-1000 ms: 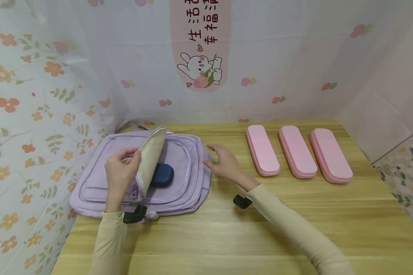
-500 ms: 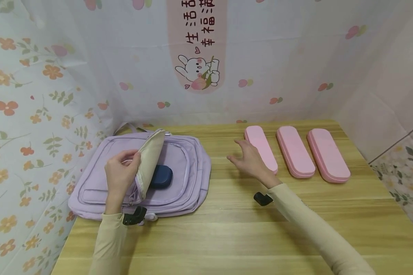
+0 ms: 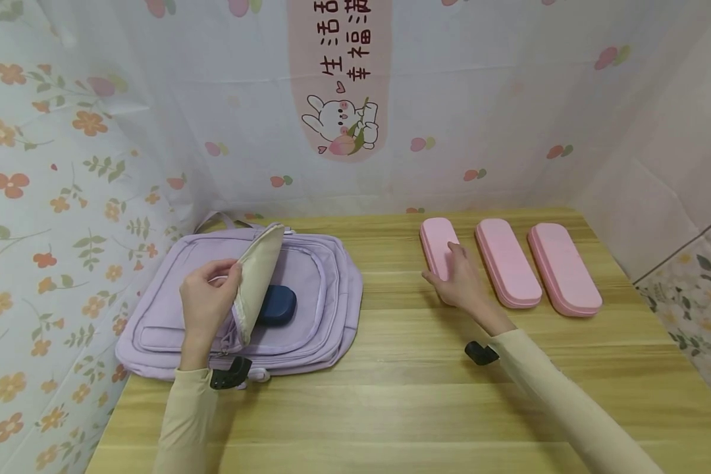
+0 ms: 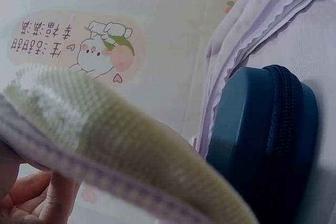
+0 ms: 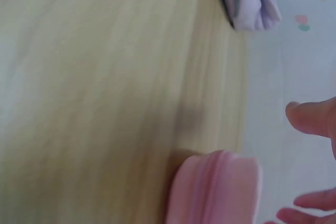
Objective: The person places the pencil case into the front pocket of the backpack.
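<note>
A lilac backpack (image 3: pixel 342 299) lies flat at the left of the table, its front pocket partly folded open. My left hand (image 3: pixel 204 296) pinches the edge of the pocket's cream-lined flap (image 3: pixel 261 273) and holds it raised. Inside the pocket rests a dark blue zippered case (image 3: pixel 280 305), also seen close in the left wrist view. My right hand (image 3: pixel 465 283) is over the near part of the leftmost pink zippered case (image 3: pixel 437 237), thumb and fingers spread apart. In the right wrist view a gap shows between the fingertips (image 5: pixel 296 114) and that case (image 5: pixel 215 192).
Two more pink cases, a middle one (image 3: pixel 508 263) and a right one (image 3: pixel 565 268), lie side by side to the right of my right hand. Behind the wooden table (image 3: pixel 379 408) hangs a printed cloth (image 3: pixel 480 99). A flowered cloth (image 3: pixel 41 263) borders the left side.
My right hand has moved right, from beside the backpack to over the leftmost pink case. The left hand still holds the flap up in about the same place.
</note>
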Demonstrator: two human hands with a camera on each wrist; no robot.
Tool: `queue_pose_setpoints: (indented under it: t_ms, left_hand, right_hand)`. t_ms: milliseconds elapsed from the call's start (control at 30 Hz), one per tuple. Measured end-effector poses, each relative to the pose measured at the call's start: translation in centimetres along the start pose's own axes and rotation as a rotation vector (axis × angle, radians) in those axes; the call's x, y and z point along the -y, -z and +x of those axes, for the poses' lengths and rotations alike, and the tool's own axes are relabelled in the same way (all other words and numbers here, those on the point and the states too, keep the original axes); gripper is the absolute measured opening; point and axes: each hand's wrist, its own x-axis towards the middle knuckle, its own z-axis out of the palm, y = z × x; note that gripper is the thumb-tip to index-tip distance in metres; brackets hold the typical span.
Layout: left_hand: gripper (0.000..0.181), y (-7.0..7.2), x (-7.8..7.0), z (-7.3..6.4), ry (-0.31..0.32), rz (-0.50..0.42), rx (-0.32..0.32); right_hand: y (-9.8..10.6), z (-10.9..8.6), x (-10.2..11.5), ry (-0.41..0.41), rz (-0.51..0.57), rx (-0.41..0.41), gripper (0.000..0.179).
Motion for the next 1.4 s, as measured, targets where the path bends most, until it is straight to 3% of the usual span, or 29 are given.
queue_pose_setpoints:
  t_ms: [200, 400, 633, 900, 1100, 1400]
  left_hand:
    - [0.021, 0.1, 0.3, -0.1, 0.004, 0.003, -0.012]
    - [0.02, 0.1, 0.6, 0.0, -0.002, -0.002, -0.022]
    - [0.019, 0.1, 0.6, 0.1, -0.003, -0.013, -0.019]
    - [0.02, 0.1, 0.6, 0.1, 0.008, -0.012, -0.007]
    - [0.02, 0.1, 0.5, 0.2, 0.007, -0.019, 0.001]
    - [0.019, -0.2, 0.4, 0.1, -0.007, -0.06, -0.004]
  right_hand:
    - [-0.4, -0.7, -1.4, -0.037, -0.042, -0.045, 0.095]
    - [-0.9, -1.8, -2.2, -0.098, -0.09, -0.011, 0.103]
    - [-0.8, -2.7, -2.4, -0.193, -0.073, -0.006, 0.104]
    - [0.1, -3.2, -3.2, -0.181, -0.038, -0.112, 0.095]
    - [0.4, -3.1, -3.2, -0.135, 0.041, -0.217, 0.082]
    - [-0.2, -3.4, 0.3, 0.076, 0.073, -0.229, 0.076]
